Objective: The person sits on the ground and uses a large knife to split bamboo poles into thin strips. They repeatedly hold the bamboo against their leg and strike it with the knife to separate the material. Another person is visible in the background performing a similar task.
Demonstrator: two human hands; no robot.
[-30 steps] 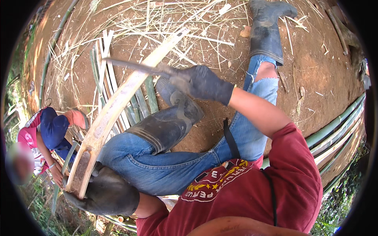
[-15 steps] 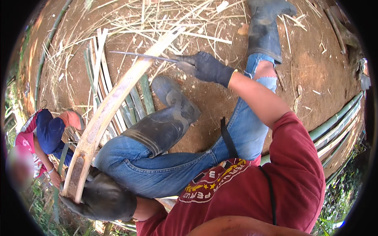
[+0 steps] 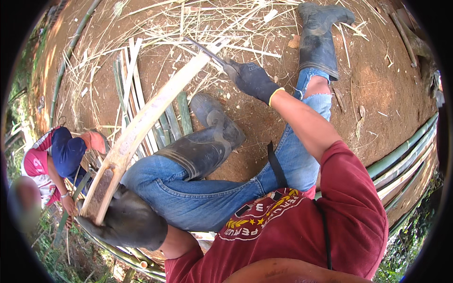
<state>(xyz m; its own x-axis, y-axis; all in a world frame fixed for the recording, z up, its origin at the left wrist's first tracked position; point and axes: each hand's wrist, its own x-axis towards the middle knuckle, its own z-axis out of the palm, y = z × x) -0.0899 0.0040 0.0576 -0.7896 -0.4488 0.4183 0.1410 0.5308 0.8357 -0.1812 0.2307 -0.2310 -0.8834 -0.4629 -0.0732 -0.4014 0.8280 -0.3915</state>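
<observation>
A long split bamboo piece (image 3: 150, 115) slants from my left side up to the far middle, its pale inner face showing with a darker hollow near the close end. My left hand (image 3: 134, 222), in a dark glove, is closed around that near end beside my bent knee. In my right hand (image 3: 253, 81), also gloved, is a knife with a long narrow blade (image 3: 205, 51). The blade lies across the bamboo close to its far end. My right fingers wrap the handle, which is mostly hidden.
Split bamboo strips (image 3: 134, 92) lie beyond the piece, and thin shavings (image 3: 160, 30) litter the dirt. At the left a co-worker (image 3: 61, 162) crouches, one hand on a green strip. Bamboo poles (image 3: 401, 151) lie at the right. My rubber boots (image 3: 320, 47) rest on the ground.
The knife in my right hand has moved farther along the bamboo toward its far end, and its blade is angled differently. My left hand keeps its grip on the near end.
</observation>
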